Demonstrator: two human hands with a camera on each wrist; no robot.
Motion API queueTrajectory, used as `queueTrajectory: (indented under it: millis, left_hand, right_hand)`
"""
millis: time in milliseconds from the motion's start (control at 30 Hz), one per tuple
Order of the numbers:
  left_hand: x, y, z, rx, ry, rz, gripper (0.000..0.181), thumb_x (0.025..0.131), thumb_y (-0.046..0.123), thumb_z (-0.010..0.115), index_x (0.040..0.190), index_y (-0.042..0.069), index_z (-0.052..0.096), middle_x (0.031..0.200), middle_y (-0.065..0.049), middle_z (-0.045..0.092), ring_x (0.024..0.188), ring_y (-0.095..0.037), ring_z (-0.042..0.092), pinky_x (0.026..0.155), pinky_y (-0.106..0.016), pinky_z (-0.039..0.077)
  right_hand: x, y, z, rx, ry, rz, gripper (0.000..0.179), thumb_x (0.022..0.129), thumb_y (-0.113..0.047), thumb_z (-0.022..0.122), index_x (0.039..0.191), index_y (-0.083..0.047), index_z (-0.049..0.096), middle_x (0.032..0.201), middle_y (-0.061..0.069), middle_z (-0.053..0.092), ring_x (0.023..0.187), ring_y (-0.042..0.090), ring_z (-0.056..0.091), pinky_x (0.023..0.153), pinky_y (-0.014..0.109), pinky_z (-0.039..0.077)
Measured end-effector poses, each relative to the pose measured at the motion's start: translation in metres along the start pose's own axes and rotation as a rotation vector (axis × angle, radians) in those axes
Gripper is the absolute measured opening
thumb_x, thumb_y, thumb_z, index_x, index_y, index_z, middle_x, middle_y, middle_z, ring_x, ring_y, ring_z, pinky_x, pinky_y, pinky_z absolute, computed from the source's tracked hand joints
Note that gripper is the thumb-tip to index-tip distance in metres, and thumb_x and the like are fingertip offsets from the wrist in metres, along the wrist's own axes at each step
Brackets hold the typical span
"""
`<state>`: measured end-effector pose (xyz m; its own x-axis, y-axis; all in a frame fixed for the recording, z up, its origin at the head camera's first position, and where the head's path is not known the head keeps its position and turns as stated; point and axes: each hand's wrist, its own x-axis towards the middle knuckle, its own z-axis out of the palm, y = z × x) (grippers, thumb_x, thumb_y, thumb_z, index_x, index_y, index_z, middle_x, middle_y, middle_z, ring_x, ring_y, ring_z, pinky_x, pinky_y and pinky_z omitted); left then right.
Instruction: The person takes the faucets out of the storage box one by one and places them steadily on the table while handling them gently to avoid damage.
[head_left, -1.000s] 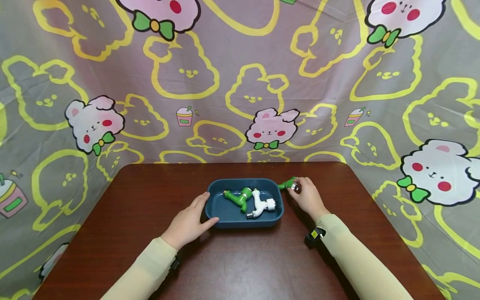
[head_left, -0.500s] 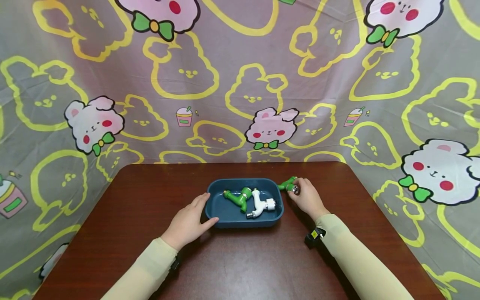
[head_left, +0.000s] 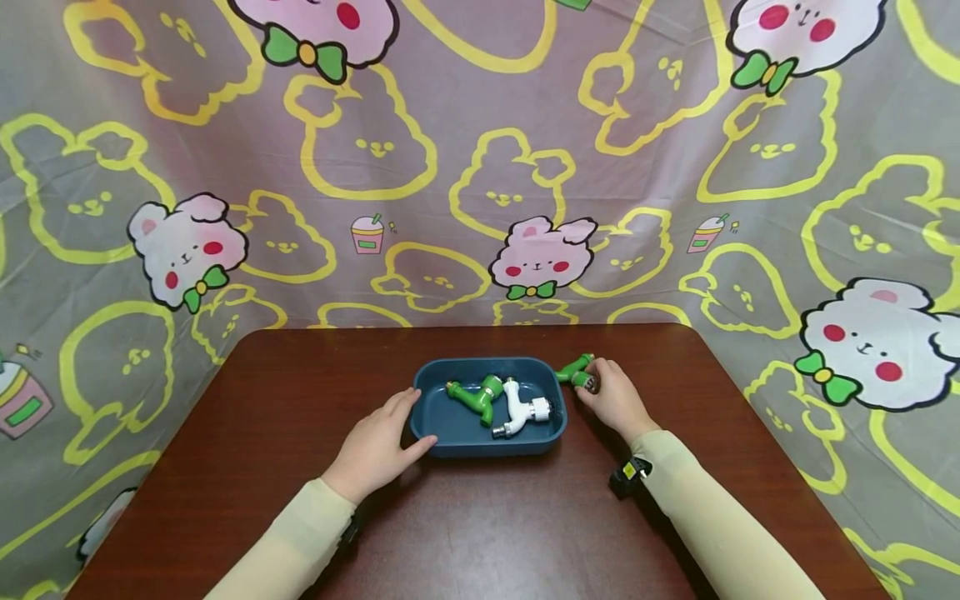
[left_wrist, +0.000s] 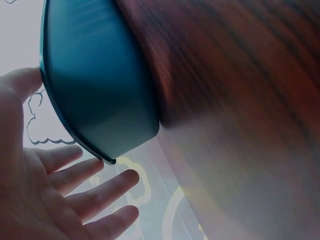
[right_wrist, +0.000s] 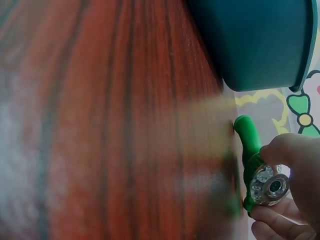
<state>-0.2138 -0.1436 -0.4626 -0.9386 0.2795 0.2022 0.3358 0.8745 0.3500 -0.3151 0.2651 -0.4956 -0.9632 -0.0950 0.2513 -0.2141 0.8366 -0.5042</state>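
In the head view a dark blue plastic tub [head_left: 450,450] sits on the table, with a green faucet [head_left: 474,400] and a white faucet [head_left: 517,412] lying in it. My left hand [head_left: 378,442] rests at the tub's left end, thumb and fingertips against the rim. The left wrist view shows that hand's fingers [left_wrist: 102,192] spread and fairly straight. Just right of the tub, my right hand [head_left: 617,396] holds a second green faucet [head_left: 573,369]. In the right wrist view, thumb and fingers pinch its clear round knob [right_wrist: 270,185]; its spout [right_wrist: 246,131] points toward the tub.
The brown wooden table [head_left: 465,533] extends around the tub, its far edge close behind. A patterned cloth curtain [head_left: 450,167] hangs past the table at the back and sides.
The second green faucet has turned slightly in my right hand, its knob end swinging toward me and more of its far end showing. My left hand and the tub have hardly moved.
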Motion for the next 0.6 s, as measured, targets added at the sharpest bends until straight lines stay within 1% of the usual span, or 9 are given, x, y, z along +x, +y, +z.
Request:
queueTrajectory:
  millis: [367,600]
  left_hand:
    - [0.0000,-0.0001,0.0005,0.016,0.022,0.017,0.085,0.090,0.052,0.076,0.153,0.003,0.046,0.153,-0.018,0.051,0.136,-0.036,0.056,0.108,-0.054,0.049]
    - [0.0001,-0.0004,0.0009,0.034,0.028,0.026,0.084,0.090,0.053,0.075,0.152,0.003,0.047,0.153,-0.018,0.052,0.135,-0.036,0.056,0.108,-0.054,0.049]
  right_hand:
    - [-0.0020,-0.0016,-0.0021,-0.010,-0.038,0.010,0.037,0.088,-0.020,0.080,0.114,-0.002,0.060,0.101,0.013,0.059,0.087,0.025,0.057,0.078,0.040,0.048]
    - [-0.0017,-0.0013,-0.0028,-0.013,-0.045,0.017,0.038,0.089,-0.020,0.080,0.115,-0.003,0.060,0.103,0.014,0.060,0.089,0.026,0.057,0.080,0.041,0.049]
